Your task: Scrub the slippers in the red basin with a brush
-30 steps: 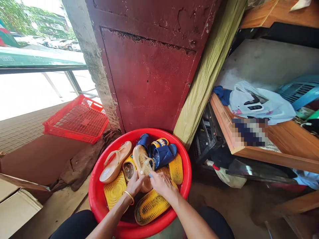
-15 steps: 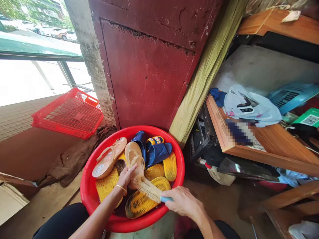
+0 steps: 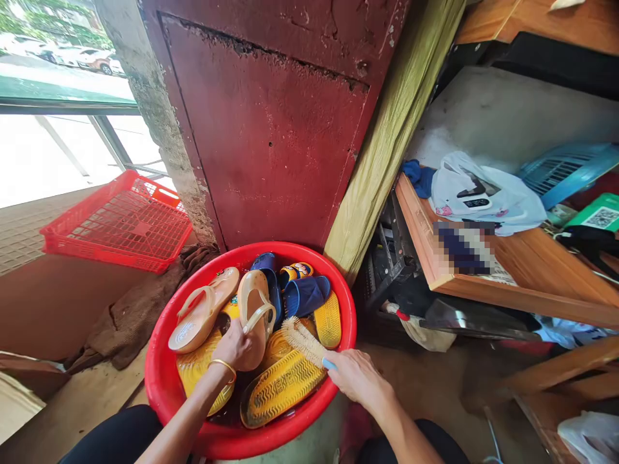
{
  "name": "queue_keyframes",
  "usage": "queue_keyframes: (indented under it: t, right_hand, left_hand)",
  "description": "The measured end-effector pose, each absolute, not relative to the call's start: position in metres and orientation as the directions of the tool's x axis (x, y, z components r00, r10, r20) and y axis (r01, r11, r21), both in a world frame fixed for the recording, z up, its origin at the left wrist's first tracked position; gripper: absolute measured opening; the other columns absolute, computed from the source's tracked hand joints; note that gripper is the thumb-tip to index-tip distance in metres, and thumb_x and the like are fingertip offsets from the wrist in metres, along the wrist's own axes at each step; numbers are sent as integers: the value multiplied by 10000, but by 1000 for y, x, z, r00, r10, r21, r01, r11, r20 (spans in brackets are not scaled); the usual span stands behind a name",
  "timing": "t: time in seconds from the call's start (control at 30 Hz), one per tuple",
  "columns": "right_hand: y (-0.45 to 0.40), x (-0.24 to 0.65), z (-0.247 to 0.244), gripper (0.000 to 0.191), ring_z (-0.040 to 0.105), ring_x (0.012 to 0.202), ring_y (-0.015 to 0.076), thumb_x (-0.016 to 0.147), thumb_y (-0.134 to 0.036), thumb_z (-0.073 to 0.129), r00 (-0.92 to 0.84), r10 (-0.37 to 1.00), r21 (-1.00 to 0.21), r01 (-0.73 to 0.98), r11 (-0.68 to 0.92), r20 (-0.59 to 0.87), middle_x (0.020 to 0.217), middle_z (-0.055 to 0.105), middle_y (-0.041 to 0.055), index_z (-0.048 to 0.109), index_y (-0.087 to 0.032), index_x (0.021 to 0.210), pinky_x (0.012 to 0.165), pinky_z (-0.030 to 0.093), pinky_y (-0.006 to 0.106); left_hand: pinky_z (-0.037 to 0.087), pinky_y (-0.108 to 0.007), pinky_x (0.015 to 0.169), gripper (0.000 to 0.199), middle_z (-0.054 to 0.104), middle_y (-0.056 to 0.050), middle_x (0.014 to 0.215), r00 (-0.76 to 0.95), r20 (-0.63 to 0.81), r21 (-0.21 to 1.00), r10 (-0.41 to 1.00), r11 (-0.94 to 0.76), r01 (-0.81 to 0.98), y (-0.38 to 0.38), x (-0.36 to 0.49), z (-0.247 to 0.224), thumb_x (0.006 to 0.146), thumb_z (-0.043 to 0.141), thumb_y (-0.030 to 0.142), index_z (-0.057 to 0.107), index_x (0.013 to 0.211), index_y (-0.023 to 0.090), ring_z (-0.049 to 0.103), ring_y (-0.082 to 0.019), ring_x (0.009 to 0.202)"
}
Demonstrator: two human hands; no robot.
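Observation:
My left hand (image 3: 236, 346) is closed on a beige flip-flop (image 3: 254, 293), gripping it by its side over the red basin (image 3: 155, 380). In my right hand (image 3: 355, 380) is a scrubbing brush (image 3: 304, 340) with pale bristles and a blue handle; its head is apart from the flip-flop, above the yellow slippers. A second beige flip-flop (image 3: 206, 309) rests at the basin's left. Below the brush lies a yellow slipper (image 3: 285, 386) with its ridged sole up. Blue slippers (image 3: 307, 294) and a small yellow patterned slipper (image 3: 296, 270) sit at the back.
A red plastic crate (image 3: 120, 222) stands on the left, near a brown cloth (image 3: 116, 316). Behind the basin is a dark red door (image 3: 271, 142). To the right, a wooden table (image 3: 541, 258) carries a white plastic bag (image 3: 486, 193) and a blue basket (image 3: 565, 171).
The brush has moved off the flip-flop, up and to the right. My left hand has shifted left and down along the flip-flop, which now shows its sole and strap more fully.

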State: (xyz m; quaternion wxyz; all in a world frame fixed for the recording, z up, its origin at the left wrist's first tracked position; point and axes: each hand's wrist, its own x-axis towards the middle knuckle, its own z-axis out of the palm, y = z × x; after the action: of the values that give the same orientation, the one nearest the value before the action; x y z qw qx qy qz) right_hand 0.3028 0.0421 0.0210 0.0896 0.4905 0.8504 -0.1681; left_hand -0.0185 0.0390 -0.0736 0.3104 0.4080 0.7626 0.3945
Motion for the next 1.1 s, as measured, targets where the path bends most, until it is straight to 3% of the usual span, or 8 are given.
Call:
queue_keyframes:
  t: [0.3, 0.43, 0.53, 0.67, 0.73, 0.87, 1.0, 1.1]
  right_hand:
    - [44, 278, 23, 322, 697, 941, 234, 884, -178, 470, -496, 799, -147, 867, 476, -339, 975, 762, 91, 733, -243, 1058, 793, 430, 292]
    - [41, 275, 26, 347, 692, 976, 249, 864, -183, 483, -494, 813, -154, 869, 470, -308, 1005, 763, 105, 735, -239, 1096, 812, 432, 304]
    - [42, 277, 30, 337, 689, 994, 244, 877, -227, 490, -505, 806, -171, 863, 476, -308, 1024, 767, 76, 732, -272, 1108, 816, 430, 301]
    - [46, 284, 38, 310, 693, 986, 241, 896, -291, 469, -514, 787, -227, 858, 461, -341, 1019, 771, 38, 744, -304, 1039, 754, 425, 292]
    - [47, 285, 39, 312, 694, 980, 244, 899, -299, 461, -502, 792, -247, 864, 440, -346, 1014, 772, 38, 744, -301, 1028, 732, 420, 292]
    - [48, 284, 37, 297, 693, 973, 247, 892, -297, 475, -495, 798, -253, 867, 429, -343, 1008, 771, 45, 741, -290, 1025, 744, 415, 297]
    - [51, 282, 42, 287, 688, 949, 234, 902, -302, 473, -515, 786, -285, 854, 435, -343, 999, 768, 40, 739, -280, 1009, 719, 396, 283]
    - [53, 283, 50, 286, 680, 903, 213, 911, -318, 474, -523, 773, -336, 845, 416, -359, 976, 765, 27, 739, -281, 1012, 698, 379, 267]
  left_hand:
    - [458, -392, 860, 123, 674, -179, 1005, -381, -273, 708, 883, 452, 542, 44, -10, -97, 775, 543, 257, 446, 843, 223, 666, -322, 1014]
    - [461, -403, 831, 114, 690, -144, 880, -413, -299, 719, 860, 487, 496, 40, -11, -91, 777, 547, 229, 479, 868, 213, 687, -322, 929]
    - [483, -398, 812, 141, 702, -129, 875, -419, -280, 786, 864, 457, 416, 39, -9, -78, 793, 574, 323, 523, 858, 209, 677, -334, 954]
    - [540, -341, 769, 271, 746, -113, 948, -342, -275, 900, 899, 366, 237, 37, -3, -50, 821, 579, 431, 620, 919, 181, 705, -281, 925]
    - [563, -334, 746, 294, 762, -133, 925, -278, -345, 933, 897, 359, -1, 34, 1, -32, 829, 599, 411, 658, 947, 149, 727, -259, 851]
    - [577, -269, 648, 234, 777, -108, 838, -99, -548, 719, 830, 408, -563, 26, 7, -2, 808, 672, 259, 685, 996, 120, 729, -189, 685]
    - [556, -231, 538, 216, 761, -73, 708, -33, -613, 610, 789, 447, -655, 23, 12, 7, 842, 654, 225, 683, 1014, 99, 701, -161, 552]
    - [551, -227, 523, 227, 765, -80, 718, 0, -603, 594, 798, 448, -668, 23, 15, 5, 847, 664, 240, 683, 1016, 89, 715, -170, 580]
